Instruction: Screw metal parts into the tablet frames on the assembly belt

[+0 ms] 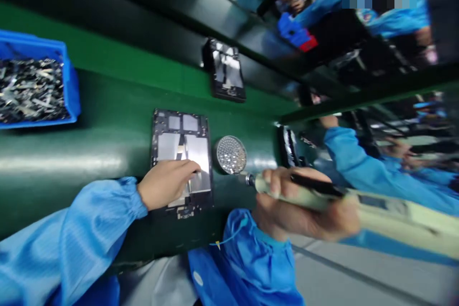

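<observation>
My left hand [167,184] lies with closed fingers on a silver plate of a dark tablet back frame [181,124], which rests flat on the green bench. My right hand [304,205] is wrapped around a cream electric screwdriver [304,193], its metal tip pointing left toward a round dimpled metal dish [231,155]. The tip hangs just right of the dish, and I cannot tell whether they touch. That dish sits next to the frame's right edge. My left hand hides part of the frame's lower half.
A blue plastic bin [36,43] full of metal scraps [30,91] stands at the left. Another tablet frame [224,69] lies further along the bench, and a third [289,146] lies at the right. A co-worker's blue sleeve [358,167] reaches in at the right.
</observation>
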`<action>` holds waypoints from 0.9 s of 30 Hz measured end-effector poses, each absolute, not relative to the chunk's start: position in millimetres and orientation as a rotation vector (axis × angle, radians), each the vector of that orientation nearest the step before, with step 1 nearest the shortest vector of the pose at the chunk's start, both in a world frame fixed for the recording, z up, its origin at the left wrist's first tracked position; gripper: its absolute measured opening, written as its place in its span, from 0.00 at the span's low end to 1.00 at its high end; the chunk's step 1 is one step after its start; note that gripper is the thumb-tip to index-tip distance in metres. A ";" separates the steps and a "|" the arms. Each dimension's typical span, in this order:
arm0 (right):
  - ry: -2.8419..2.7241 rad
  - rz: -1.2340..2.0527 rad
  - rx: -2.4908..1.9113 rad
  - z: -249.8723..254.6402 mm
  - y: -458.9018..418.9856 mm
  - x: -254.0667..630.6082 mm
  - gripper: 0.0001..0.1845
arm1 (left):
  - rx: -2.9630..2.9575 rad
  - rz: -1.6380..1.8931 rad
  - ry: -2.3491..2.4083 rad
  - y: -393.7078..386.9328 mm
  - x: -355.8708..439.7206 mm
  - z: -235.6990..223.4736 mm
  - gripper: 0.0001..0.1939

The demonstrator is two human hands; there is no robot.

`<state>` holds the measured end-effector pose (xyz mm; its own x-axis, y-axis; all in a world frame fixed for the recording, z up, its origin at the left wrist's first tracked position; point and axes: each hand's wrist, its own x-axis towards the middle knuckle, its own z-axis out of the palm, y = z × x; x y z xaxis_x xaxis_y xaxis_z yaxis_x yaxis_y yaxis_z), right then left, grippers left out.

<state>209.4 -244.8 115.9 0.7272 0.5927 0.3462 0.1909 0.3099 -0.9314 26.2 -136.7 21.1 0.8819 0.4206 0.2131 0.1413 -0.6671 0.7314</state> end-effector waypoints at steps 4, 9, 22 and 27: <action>-0.682 0.192 -1.138 92.6 -213.3 241.9 0.20 | 2.245 0.641 0.404 -134.4 22.6 18.1 0.08; -0.536 0.195 -1.151 68.0 -198.7 249.2 0.20 | 2.235 0.658 0.413 -131.5 21.5 24.5 0.07; -0.496 0.199 -1.193 56.0 -196.0 252.3 0.17 | 2.269 0.691 0.369 -127.9 21.9 31.2 0.08; -0.522 0.197 -1.229 56.0 -195.8 252.0 0.17 | 2.253 0.697 0.352 -129.7 23.7 31.2 0.08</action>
